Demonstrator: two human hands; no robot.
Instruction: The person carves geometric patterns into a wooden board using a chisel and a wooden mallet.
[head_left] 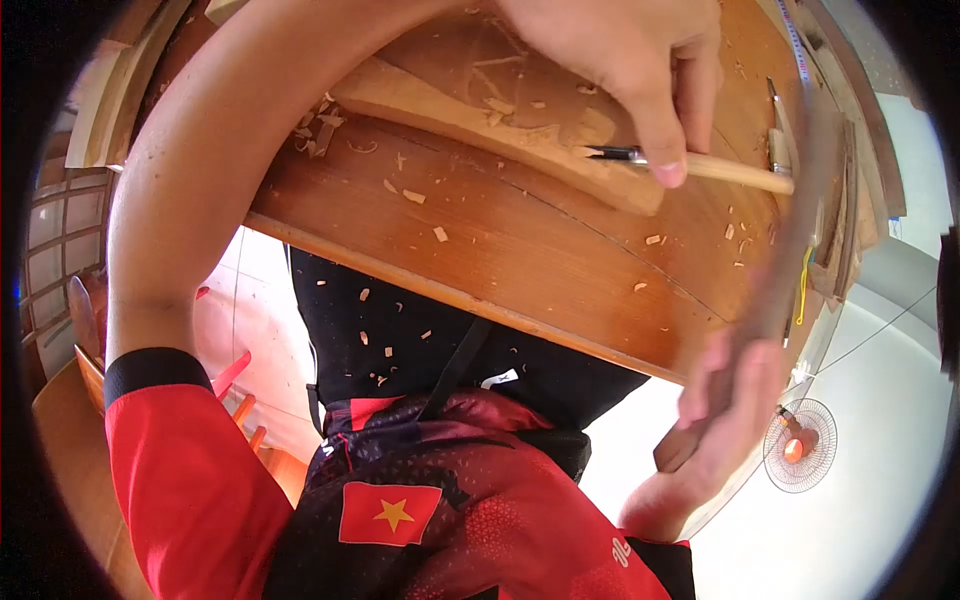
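My left hand [630, 70] reaches in from the upper left and closes round a chisel [740, 173] with a pale wooden handle. Its dark blade points left, with the tip right at the upper face of a long wooden workpiece [470, 125]. Shallow cuts and loose shavings mark that face. Down at the lower right, my right hand [740, 400] grips a dark wooden bar [775, 290], blurred by motion. The bar slants upward, and its upper part overlaps the butt end of the chisel handle in this view.
Pale wood chips [441, 234] litter the brown wooden table [480, 240] and my dark-clothed lap [400, 320]. A slim tool [777, 145] and a tape measure [795, 40] lie near the right edge, beside stacked boards [865, 150]. A fan [800, 445] stands beyond.
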